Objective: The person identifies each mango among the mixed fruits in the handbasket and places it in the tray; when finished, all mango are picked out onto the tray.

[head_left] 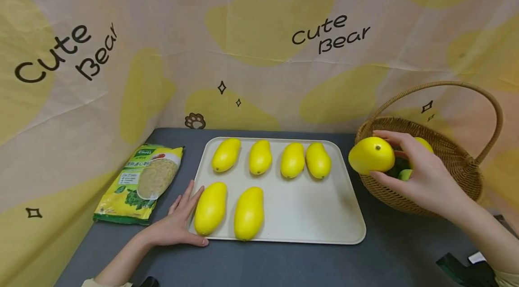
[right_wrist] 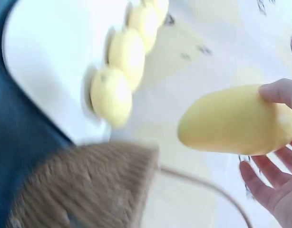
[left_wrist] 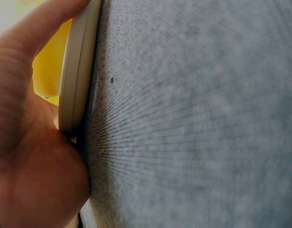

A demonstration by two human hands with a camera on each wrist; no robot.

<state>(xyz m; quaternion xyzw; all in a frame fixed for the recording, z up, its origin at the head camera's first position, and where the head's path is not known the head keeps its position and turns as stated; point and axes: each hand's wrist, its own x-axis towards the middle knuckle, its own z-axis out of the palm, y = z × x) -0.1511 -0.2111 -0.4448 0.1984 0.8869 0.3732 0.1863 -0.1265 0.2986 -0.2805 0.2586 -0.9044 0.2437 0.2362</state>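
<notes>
My right hand (head_left: 421, 174) holds a yellow mango (head_left: 370, 156) between thumb and fingers, up in front of the wicker basket's left side. The right wrist view shows the same mango (right_wrist: 227, 121) lengthwise, its far end sticking out of the grasp. My left hand (head_left: 174, 221) rests at the near left corner of a cream tray (head_left: 312, 210), fingers along the left edge and thumb along the front edge. On the tray lie two mangoes (head_left: 249, 215) in the front row and several mangoes (head_left: 260, 157) along the back.
The wicker basket (head_left: 458, 179), with a tall arched handle (head_left: 442, 83), stands right of the tray. Inside it are another yellow fruit (head_left: 424, 143) and a green one (head_left: 404, 175), partly hidden. A yellow-green food packet (head_left: 139, 183) lies at left. A printed cloth (head_left: 259, 43) hangs behind.
</notes>
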